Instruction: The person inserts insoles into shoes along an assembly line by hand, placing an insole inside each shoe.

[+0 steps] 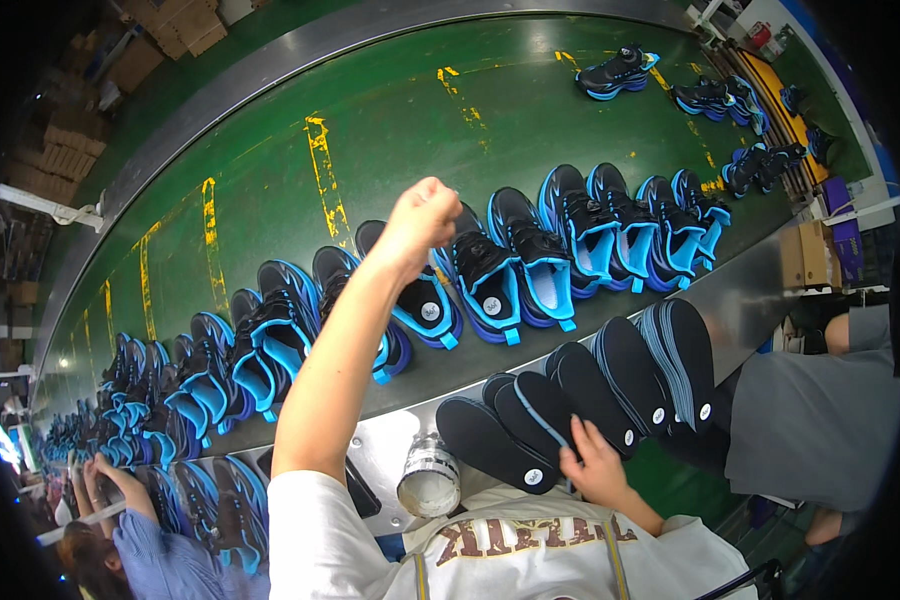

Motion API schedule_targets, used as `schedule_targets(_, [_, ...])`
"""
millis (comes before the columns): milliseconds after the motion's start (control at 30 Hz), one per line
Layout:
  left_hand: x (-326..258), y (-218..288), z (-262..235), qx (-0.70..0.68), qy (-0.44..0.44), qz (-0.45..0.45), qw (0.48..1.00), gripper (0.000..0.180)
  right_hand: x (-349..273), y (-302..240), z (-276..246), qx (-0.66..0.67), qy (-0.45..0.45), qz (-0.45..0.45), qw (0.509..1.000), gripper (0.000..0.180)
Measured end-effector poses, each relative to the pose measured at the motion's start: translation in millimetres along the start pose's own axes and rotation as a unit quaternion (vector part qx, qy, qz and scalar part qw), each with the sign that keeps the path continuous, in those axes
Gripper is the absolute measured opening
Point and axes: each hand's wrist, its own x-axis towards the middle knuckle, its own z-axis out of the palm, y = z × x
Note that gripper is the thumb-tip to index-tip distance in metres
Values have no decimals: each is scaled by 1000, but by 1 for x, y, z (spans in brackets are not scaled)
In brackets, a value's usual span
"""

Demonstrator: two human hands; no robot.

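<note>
My left hand (425, 222) is raised in a fist over the row of shoes. A thin, pale piece shows just below the fist, too small to name. Under it stand a black shoe (425, 300) with blue trim and another black shoe (490, 285), each with a dark insole bearing a round white label. My right hand (600, 468) is low, near my body, its fingers closed on the end of a black insole (530, 415) whose light-blue edge is turned up. Around it lie more insoles (582, 385), fanned in stacks along the metal ledge.
A jar (430, 480) with whitish contents stands on the metal ledge (385, 440). More shoes (205, 370) line the green belt (390, 130) to the left, and others (615, 72) lie at the far right. One person (160, 530) works at left; another (820, 400) is close at right.
</note>
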Motion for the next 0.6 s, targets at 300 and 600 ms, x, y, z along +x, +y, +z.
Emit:
schedule_targets(300, [1, -46, 78, 696, -101, 300, 645, 46, 133, 20, -113, 281, -97, 181, 938, 19])
schedule_targets(600, [59, -49, 60, 523, -31, 23, 851, 45, 242, 35, -44, 157, -192, 131, 960, 22])
